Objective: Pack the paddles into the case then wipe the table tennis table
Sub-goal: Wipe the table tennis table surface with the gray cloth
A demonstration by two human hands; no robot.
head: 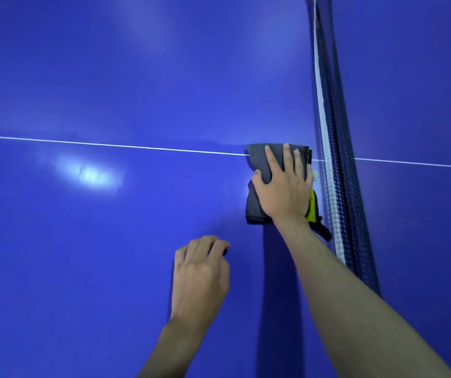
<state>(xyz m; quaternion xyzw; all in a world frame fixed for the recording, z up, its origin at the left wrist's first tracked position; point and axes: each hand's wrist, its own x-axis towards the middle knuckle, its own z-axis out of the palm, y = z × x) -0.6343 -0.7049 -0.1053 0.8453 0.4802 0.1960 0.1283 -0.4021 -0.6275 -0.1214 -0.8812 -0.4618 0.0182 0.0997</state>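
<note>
Blue table tennis table (109, 77) is filling nearly the whole view, its glossy top being crossed left to right by a thin white centre line (109, 144), with a bright patch of light being reflected at the left. At the right, the net (336, 159) is being seen almost edge-on, running from far to near with its white top band showing.

Just left of the net, a folded grey cloth (257, 162) with a yellow-green edge is being pressed flat onto the table by the right hand (284, 186), fingers laid straight across it and the thumb spread to the left; nothing is being pinched. The cloth is lying across the centre line, its long axis running near to far, parallel to the net.

Nearer and to the left, the left hand (199, 271) is being rested on the bare surface with fingers loosely curled, holding nothing; the two hands are well apart. Paddles and case are not being shown, so the packing is judged done and the wiping under way.

With the net blocking the right side, the unwiped expanse is lying to the left and far of the cloth, so the coming stroke is judged to be leftward along the line, led by the right hand.
</note>
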